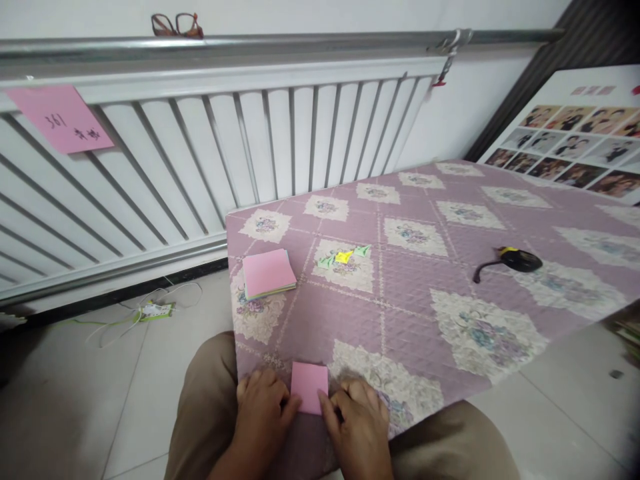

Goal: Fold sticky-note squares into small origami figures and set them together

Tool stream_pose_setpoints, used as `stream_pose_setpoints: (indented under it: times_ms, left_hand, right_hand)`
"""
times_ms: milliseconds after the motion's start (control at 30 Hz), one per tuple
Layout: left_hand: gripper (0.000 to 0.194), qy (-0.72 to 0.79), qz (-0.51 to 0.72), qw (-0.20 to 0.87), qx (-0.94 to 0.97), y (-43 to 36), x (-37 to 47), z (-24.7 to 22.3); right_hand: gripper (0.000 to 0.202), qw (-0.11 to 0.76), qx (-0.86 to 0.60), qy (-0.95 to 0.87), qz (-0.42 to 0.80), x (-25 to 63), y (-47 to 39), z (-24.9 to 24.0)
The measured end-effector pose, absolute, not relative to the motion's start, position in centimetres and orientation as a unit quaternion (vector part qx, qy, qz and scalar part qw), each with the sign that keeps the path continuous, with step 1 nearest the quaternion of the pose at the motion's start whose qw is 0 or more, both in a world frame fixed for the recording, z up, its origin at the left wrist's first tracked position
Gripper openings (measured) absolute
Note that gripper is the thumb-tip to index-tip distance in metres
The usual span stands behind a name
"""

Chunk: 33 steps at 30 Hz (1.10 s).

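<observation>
A small square of pink paper (309,385) lies flat on the table near its front edge. My left hand (264,405) rests at its left, fingers curled on the cloth, with the thumb at the paper's lower left corner. On the other side, my right hand (359,415) is closed, its thumb and finger gripping the lower right corner. A stack of coloured paper (270,272), pink on top, sits farther back to the left. Beside it stand small folded paper pieces in a row: a green one (326,262), a yellow one (344,257) and another green one (361,251).
A patterned purple tablecloth (345,310) covers the table. A black object with a curved stem (520,260) lies at the right. Behind are a white radiator (280,140), glasses (177,27) on a pipe, and a photo board (565,143). A power strip (154,311) lies on the floor.
</observation>
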<state>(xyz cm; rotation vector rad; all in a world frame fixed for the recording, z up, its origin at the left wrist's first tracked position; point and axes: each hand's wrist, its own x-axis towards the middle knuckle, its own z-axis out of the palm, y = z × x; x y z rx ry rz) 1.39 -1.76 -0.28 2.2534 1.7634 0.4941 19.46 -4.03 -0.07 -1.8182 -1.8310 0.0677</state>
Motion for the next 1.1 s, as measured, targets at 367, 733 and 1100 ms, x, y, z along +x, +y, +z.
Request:
stream_pose_setpoints:
  times_ms: [367, 733, 1100]
  left_hand:
    - [0.029, 0.614, 0.143, 0.118, 0.767, -1.40, 1.97, 0.69]
    - [0.028, 0.608, 0.126, 0.126, 0.773, -1.19, 1.59, -0.05]
    - [0.022, 0.614, 0.095, 0.122, 0.774, -1.21, 1.90, 0.44]
  right_hand:
    - [0.028, 0.241, -0.675, -0.698, 0.001, 19.66, -3.79, -0.58]
    - [0.027, 0.238, -0.688, -0.686, 0.003, 19.42, -3.56, -0.26]
    - [0.024, 0.215, -0.704, -0.676, 0.021, 19.18, -3.60, 0.14]
